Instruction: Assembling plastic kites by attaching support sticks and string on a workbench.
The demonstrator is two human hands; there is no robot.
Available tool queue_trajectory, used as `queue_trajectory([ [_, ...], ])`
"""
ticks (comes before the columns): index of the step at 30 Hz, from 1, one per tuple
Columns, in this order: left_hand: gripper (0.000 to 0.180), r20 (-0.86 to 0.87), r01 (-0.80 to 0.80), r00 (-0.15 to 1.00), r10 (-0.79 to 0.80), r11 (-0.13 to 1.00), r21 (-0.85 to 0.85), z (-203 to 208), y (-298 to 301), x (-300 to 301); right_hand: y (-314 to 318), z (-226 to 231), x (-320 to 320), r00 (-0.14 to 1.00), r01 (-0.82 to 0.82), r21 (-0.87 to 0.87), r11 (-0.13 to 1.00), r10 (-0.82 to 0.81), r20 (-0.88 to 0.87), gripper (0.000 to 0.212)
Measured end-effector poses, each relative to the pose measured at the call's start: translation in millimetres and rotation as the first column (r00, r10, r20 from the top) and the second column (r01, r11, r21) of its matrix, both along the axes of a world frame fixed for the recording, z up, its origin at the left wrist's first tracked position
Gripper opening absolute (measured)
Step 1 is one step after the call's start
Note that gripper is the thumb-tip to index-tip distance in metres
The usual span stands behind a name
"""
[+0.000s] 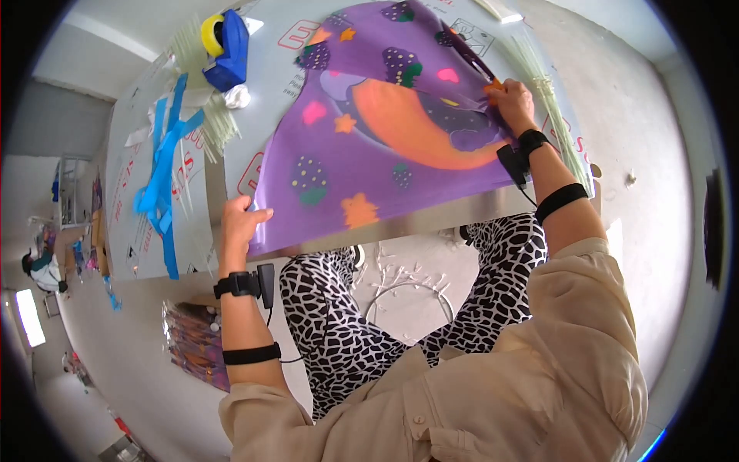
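A purple printed sheet (pixel 281 192) with an orange moon, stars and strawberries is spread over the tabletop in front of me. My left hand (pixel 240 223) grips its near left corner, thumb toward the sheet. At the right edge, my right hand (pixel 512 106) is closed at the orange end of a long dark strip (pixel 471 55). This strip runs along the sheet's far right side; whether it is a tool or a folded border I cannot make out. My right fingertips are partly hidden.
A blue tape dispenser (pixel 231 58) stands at the far left above crumpled white paper (pixel 237 97) and blue ribbons (pixel 165 169). Thin pale rods (pixel 548 100) lie bundled at right. Below the table are a hoop (pixel 412 285), white scraps and a printed bundle (pixel 196 343).
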State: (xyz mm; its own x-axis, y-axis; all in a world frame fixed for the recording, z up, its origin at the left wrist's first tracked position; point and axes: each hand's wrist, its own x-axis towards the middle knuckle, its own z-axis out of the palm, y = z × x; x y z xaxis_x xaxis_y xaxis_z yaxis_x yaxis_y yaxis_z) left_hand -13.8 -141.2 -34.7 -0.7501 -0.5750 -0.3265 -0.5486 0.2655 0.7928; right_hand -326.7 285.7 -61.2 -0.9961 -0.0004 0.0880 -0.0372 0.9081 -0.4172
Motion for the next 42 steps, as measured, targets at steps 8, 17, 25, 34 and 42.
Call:
queue_trajectory([
  [8,0.027,0.141,0.137,0.984,-0.113,0.975,-0.175,-11.0,-20.7,10.2,10.3,6.4,16.3,0.993,-0.093,0.088,0.992,0.085,0.086,0.047],
  [17,0.011,0.23,0.225,0.941,-0.247,0.967,0.115,5.2,-43.8,6.7,51.7,9.2,65.7,0.99,-0.082,0.08,0.993,0.072,0.121,0.033],
  [25,0.012,0.177,0.23,0.962,-0.21,0.968,-0.097,-11.2,-41.8,-2.2,51.0,3.4,69.2,0.994,0.066,0.022,0.998,-0.068,0.081,0.03],
  [34,0.014,0.273,0.186,0.945,-0.177,0.983,-0.006,-5.7,-44.3,7.0,54.2,1.2,62.7,0.993,0.066,0.04,0.997,-0.07,0.096,0.03],
  [42,0.008,0.102,0.115,0.988,-0.115,0.993,0.003,-21.1,-43.3,22.3,56.1,-2.8,63.4,0.985,0.123,0.053,0.991,-0.128,0.115,0.03],
])
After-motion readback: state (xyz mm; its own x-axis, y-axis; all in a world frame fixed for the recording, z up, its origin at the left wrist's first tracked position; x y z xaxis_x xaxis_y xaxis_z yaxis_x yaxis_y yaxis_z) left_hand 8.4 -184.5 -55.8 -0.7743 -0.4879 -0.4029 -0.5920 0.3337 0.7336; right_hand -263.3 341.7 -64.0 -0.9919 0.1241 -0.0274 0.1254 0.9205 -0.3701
